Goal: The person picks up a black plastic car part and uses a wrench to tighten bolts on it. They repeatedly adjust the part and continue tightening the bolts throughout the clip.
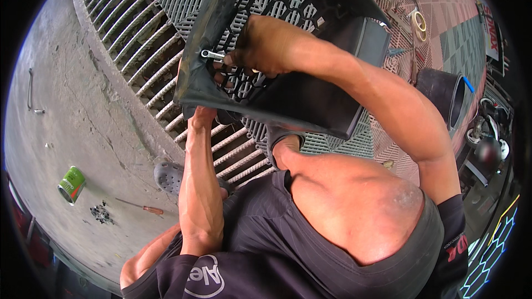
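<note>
A black plastic panel [302, 117], box-shaped with a honeycomb grille, lies tilted across my lap side. My right hand [265, 44] reaches inside it, somewhat blurred, fingers curled round a small chrome wrench [211, 55]. The wrench's ring head rests against the panel's left inner wall, and its other end is hidden by the fingers. Beneath the panel's lower left corner goes my left hand [203, 113]. Only its wrist end shows plainly; bits of skin appear through the grille holes, so its grip is hidden.
Steel bar grating [124, 33] runs under the panel, beside a concrete floor. There lie a green can [72, 184], a screwdriver [148, 209], a pile of small dark parts [101, 213] and a long-handled tool [30, 91]. A black bucket [455, 97] and a tape roll [418, 22] are right.
</note>
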`<state>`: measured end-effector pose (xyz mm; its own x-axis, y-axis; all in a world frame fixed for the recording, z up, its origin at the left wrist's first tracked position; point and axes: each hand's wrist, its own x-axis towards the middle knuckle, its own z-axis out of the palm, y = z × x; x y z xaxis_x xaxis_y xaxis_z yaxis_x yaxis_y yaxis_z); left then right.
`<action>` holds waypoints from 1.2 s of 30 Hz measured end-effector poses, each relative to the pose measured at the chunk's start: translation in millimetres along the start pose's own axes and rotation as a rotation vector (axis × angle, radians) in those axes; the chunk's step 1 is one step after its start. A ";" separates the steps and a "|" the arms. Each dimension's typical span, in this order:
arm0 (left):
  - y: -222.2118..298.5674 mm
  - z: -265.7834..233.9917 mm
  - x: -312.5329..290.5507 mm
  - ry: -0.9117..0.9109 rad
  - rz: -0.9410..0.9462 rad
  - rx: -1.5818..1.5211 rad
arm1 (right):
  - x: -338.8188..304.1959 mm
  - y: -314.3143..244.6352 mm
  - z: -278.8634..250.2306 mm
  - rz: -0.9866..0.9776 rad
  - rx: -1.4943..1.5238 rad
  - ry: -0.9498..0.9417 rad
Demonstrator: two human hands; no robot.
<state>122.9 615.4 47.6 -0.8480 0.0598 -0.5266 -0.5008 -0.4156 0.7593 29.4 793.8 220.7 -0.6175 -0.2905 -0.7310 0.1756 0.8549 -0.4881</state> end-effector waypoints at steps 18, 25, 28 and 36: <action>-11.2 -5.7 -2.0 -0.109 0.096 -0.219 | -23.8 21.8 41.9 -0.113 0.214 0.210; 1.5 1.2 7.1 -0.090 -0.018 -0.340 | -10.0 32.8 40.5 -0.239 0.033 0.308; -3.6 -0.9 4.6 -0.063 0.061 -0.265 | -7.5 28.6 28.2 -0.227 -0.007 0.227; -6.5 -1.2 0.7 -0.062 0.164 -0.110 | 0.0 10.9 12.6 -0.091 -0.104 0.095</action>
<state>125.7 617.0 41.8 -0.9275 0.0378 -0.3719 -0.3359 -0.5209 0.7847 40.9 797.7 209.4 -0.6981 -0.3308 -0.6350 0.0388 0.8681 -0.4949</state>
